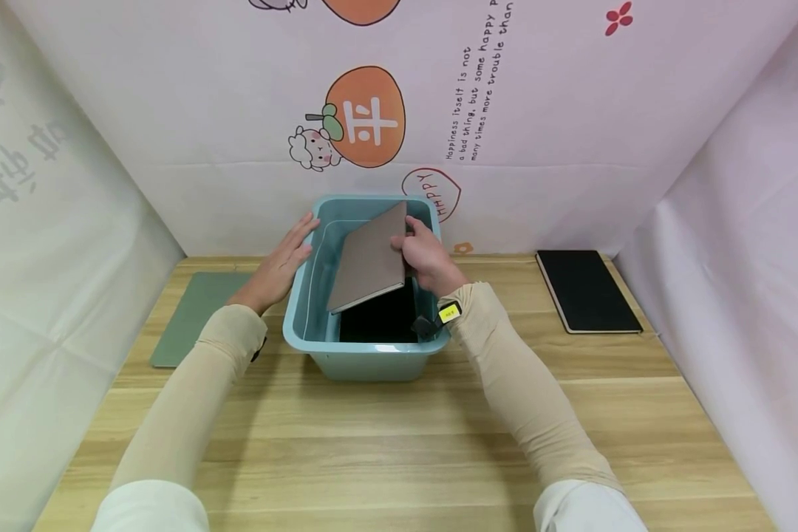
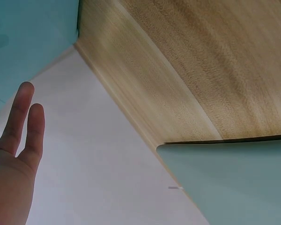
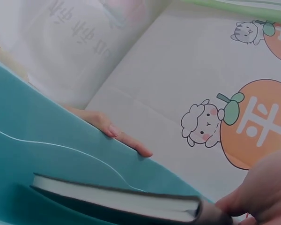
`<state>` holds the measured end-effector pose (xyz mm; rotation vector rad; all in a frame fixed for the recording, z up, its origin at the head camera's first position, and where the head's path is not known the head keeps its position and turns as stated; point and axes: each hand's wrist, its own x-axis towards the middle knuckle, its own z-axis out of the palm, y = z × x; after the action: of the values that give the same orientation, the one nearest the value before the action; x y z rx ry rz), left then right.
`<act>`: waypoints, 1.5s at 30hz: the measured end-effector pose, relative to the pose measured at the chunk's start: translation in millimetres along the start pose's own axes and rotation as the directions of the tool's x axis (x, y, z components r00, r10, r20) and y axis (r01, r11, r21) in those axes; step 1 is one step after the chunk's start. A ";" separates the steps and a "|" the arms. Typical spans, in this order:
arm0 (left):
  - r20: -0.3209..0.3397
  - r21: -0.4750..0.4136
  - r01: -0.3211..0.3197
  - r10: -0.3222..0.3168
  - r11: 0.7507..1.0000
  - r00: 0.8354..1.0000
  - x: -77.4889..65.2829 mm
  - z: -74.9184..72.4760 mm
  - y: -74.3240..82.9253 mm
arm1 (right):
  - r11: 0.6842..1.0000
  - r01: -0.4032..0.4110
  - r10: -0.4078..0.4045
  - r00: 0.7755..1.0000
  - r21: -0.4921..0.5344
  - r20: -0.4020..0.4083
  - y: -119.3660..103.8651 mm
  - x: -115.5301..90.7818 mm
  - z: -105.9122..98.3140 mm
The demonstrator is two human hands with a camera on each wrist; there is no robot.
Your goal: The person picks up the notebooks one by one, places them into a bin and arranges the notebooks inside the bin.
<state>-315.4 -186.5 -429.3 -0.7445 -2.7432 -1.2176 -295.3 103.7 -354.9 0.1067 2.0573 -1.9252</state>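
Note:
A brown hardcover notebook (image 1: 372,255) is tilted inside a blue plastic bin (image 1: 366,366). My right hand (image 1: 427,255) pinches its right edge between thumb and fingers; the right wrist view shows the notebook's page edges (image 3: 117,199) low in the frame. Beneath it in the bin lies a black item (image 1: 379,318), partly covered by the brown notebook. Against the bin's left rim rests my left hand (image 1: 282,266), its fingers extended; in the left wrist view two straight fingers of that left hand (image 2: 18,145) show beside the bin wall (image 2: 33,37).
A grey-green notebook (image 1: 189,318) lies flat on the wooden table (image 1: 372,451) at left, partly behind the left forearm. At the right, a black notebook (image 1: 588,290) lies near the table's edge. White printed cloth (image 1: 539,133) hangs behind and along both sides.

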 end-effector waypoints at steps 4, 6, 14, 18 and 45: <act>-0.002 0.005 0.001 -0.001 1.000 1.000 1.0 -0.3 -0.1 | 1.000 0.002 -0.001 1.000 -0.019 0.029 0.7 0.7 -0.2; -0.002 0.005 0.000 0.000 1.000 1.000 1.3 -0.3 0.1 | 1.000 0.005 -0.004 0.999 -0.023 0.044 0.8 0.8 -0.3; -0.001 0.005 0.006 -0.006 1.000 1.000 1.1 -1.0 2.1 | 0.999 -0.008 0.012 0.995 -0.045 0.101 3.2 2.6 -1.2; -0.006 0.001 -0.001 0.001 1.000 1.000 1.0 -0.8 1.6 | 0.998 -0.023 0.030 0.991 -0.053 0.132 3.8 2.0 -1.2; 0.004 -0.018 0.009 -0.009 1.000 1.000 -1.1 -0.5 3.6 | 0.976 -0.009 0.041 0.988 -0.219 0.146 -0.7 -6.1 -2.8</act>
<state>-312.9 -185.2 -426.7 -0.7379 -2.7454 -1.2460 -290.2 107.4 -352.4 -0.0604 2.1374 -1.6272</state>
